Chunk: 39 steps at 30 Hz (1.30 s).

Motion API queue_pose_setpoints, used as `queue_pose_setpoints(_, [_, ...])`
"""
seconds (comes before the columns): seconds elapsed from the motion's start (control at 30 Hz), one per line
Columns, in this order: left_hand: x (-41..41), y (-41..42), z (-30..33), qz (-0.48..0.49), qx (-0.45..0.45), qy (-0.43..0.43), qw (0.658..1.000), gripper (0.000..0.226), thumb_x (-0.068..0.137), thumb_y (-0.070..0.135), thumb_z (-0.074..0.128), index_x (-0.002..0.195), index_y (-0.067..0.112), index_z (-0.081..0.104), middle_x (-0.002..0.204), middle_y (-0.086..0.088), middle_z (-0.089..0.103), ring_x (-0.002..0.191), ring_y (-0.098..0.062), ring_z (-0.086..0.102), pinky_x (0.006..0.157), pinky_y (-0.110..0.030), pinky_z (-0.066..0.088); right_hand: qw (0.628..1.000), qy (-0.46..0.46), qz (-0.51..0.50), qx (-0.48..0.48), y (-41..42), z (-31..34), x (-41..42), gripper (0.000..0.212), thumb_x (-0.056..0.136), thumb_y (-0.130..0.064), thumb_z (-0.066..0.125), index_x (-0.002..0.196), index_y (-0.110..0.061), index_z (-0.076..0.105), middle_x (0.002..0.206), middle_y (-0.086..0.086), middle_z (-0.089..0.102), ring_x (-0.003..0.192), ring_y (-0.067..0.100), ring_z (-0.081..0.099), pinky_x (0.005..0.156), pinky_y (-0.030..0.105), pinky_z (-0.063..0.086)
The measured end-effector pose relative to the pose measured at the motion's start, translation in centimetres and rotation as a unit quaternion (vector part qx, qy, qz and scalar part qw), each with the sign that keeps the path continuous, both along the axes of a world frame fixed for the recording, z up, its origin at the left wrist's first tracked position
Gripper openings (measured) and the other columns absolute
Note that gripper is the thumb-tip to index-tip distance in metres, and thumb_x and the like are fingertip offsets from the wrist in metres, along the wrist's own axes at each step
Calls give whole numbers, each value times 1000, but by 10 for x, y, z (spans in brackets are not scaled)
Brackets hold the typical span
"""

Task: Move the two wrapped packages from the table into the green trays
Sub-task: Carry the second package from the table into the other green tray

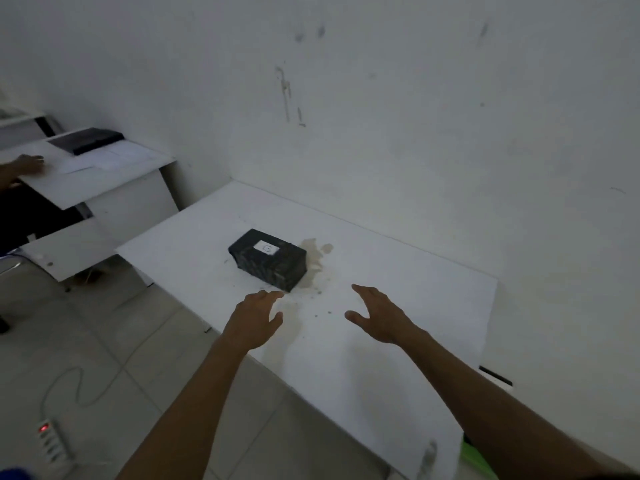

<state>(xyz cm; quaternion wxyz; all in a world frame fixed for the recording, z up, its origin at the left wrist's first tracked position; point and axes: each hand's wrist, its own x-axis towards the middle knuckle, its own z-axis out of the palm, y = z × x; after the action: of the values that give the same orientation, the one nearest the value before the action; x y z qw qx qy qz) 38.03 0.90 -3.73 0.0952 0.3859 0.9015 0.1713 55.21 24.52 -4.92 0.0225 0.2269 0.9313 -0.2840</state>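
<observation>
Package on show: one black wrapped package (267, 259) with a small white label (266, 248) on top lies on the white tabletop (398, 292), just beside a brownish stain (317, 258).
Second package: none other is seen on this tabletop; whether it is already in a tray cannot be told from here.
Left hand (254, 318): stretched forward, fingers apart and empty, the fingertips close to the package's near corner, contact not certain.
Right hand (379, 315): stretched forward over the tabletop to the right of the package, its grip wide apart, holding nothing, clear of the package.
Green trays: only a sliver of bright green (476, 459) shows beyond the tabletop's near right edge; it may be a tray, but too little is visible to say.
Progress: the package in view is not yet lifted; judged from this, at least half the job remains.
Step in hand: by the look of both arms, a two-handed pickup of the package.
Elsewhere: another person's hand (31, 164) rests on a separate desk (104, 174) at left; a power strip (52, 441) with a red light lies on the tiled floor.
</observation>
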Motion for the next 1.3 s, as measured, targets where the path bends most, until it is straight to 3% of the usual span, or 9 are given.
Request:
queue_pose_setpoints(0.4, [-187, -27, -20, -23, 13, 4, 1000, 52, 96, 36, 54, 143, 17, 46, 144, -9, 55, 132, -30, 50, 110, -43, 38, 999, 5, -45, -27, -27, -34, -165, 78, 99, -57, 49, 162, -21, 20, 170, 5, 23, 153, 28, 28, 122, 48, 31])
queue_pose_setpoints(0.67, [-293, -2, -45, -54, 58, -99, 992, 59, 97, 32, 56, 150, 18, 35, 149, -11, 45, 136, -29, 46, 109, -40, 38, 983, 39, -138, -114, -23, -61, -244, 85, 96, -56, 55, 162, -19, 16, 168, 9, 27, 151, 30, 32, 121, 49, 32])
queue_pose_setpoints(0.8, [-331, 26, -61, -72, 80, -159, 981, 67, 97, 31, 56, 155, 21, 24, 157, -9, 35, 140, -26, 42, 104, -28, 34, 959, 69, -210, -176, -29, -76, -270, 100, 90, -62, 61, 164, -22, 5, 170, 8, 19, 154, 31, 25, 121, 49, 27])
queue_pose_setpoints(1.0, [-380, 67, -96, -91, 67, -246, 962, 79, 94, 39, 59, 157, 23, 15, 158, -10, 29, 142, -30, 39, 111, -44, 40, 901, 144, -330, -240, -42, -101, -301, 105, 88, -52, 70, 164, -23, 4, 166, 5, 29, 148, 29, 37, 118, 49, 40])
queue_pose_setpoints(1.2, [-405, 87, -129, -122, 99, -308, 938, 92, 87, 44, 67, 158, 28, 9, 160, -3, 28, 142, -23, 37, 107, -35, 43, 864, 179, -407, -237, -44, -114, -323, 101, 84, -55, 73, 162, -30, 12, 154, 1, 43, 133, 24, 53, 107, 46, 52])
queue_pose_setpoints(1.3, [-415, 92, -142, -141, 121, -348, 919, 96, 85, 43, 71, 157, 32, 9, 159, 1, 29, 137, -20, 41, 103, -41, 52, 837, 205, -429, -270, -43, -121, -326, 94, 81, -53, 76, 156, -32, 23, 145, 2, 52, 123, 21, 61, 97, 44, 59])
